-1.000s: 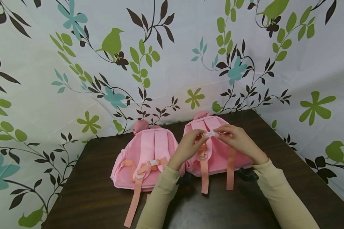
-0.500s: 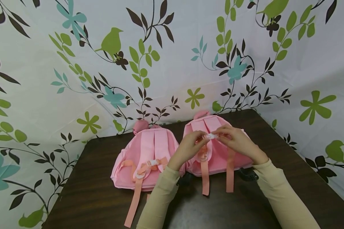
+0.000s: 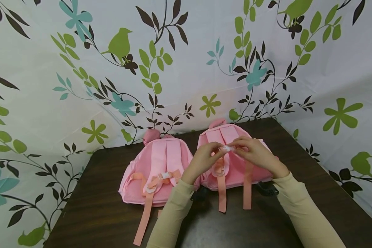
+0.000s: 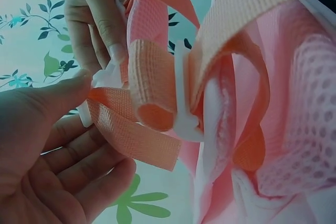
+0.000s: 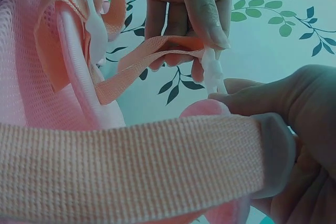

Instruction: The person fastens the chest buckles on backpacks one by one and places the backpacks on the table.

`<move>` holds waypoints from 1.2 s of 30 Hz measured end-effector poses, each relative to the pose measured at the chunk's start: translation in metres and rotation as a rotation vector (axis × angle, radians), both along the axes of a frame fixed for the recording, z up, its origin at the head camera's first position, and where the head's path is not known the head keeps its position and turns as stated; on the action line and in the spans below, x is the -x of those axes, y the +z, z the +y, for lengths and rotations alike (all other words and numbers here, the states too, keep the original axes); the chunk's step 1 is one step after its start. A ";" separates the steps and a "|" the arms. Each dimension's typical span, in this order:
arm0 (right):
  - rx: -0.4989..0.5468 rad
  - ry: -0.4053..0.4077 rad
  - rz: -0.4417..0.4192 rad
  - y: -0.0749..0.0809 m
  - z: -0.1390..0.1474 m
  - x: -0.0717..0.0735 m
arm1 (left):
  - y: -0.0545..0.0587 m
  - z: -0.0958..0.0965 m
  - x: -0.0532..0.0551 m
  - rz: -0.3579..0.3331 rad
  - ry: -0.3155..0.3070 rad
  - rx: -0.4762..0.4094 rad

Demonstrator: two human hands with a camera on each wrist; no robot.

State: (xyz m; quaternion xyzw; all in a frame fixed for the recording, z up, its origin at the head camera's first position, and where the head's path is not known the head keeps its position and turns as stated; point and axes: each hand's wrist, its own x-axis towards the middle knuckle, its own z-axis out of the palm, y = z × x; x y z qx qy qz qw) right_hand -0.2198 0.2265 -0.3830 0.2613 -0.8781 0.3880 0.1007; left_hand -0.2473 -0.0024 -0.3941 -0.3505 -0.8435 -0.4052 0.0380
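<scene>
A white plastic buckle (image 3: 226, 148) on the chest strap is between my two hands, above the right pink backpack (image 3: 263, 174). My left hand (image 3: 201, 160) pinches one end of the buckle between thumb and fingers. From that end hangs an orange webbing strap (image 4: 136, 140), its loose tail near my palm in the left wrist view. The other end is pinched by my right hand (image 3: 258, 153). In the right wrist view, thumbs and fingers meet close together at the buckle (image 5: 212, 72). A wide orange strap (image 5: 131, 166) with a white end fitting crosses in front of my right hand.
A second pink backpack (image 3: 158, 155) lies to the left, its white buckle (image 3: 165, 175) and orange straps on top. Both bags rest on the dark wooden table (image 3: 99, 203). Patterned fabric (image 3: 186, 69) hangs behind. Loose orange strap ends (image 3: 247, 193) trail toward the front.
Both hands have lowered slightly with the buckle, and the right fingers have come a little closer to the left. The backpacks stay in place.
</scene>
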 end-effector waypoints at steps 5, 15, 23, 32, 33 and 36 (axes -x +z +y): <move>-0.008 0.013 0.011 -0.001 0.000 0.001 | -0.003 0.000 0.002 -0.035 -0.003 -0.016; -0.001 0.027 0.021 -0.002 0.001 0.002 | -0.006 0.001 0.002 -0.054 0.017 -0.040; 0.000 0.022 0.017 -0.002 0.000 0.002 | -0.006 -0.001 0.003 -0.061 0.055 -0.029; 0.014 0.017 -0.011 -0.003 -0.002 0.002 | -0.005 -0.003 0.003 -0.087 0.041 -0.026; 0.014 0.014 -0.016 -0.003 -0.002 0.002 | -0.006 -0.003 0.003 -0.086 0.041 -0.026; 0.012 0.008 -0.026 -0.003 -0.003 0.001 | -0.007 -0.002 0.003 -0.074 0.047 -0.024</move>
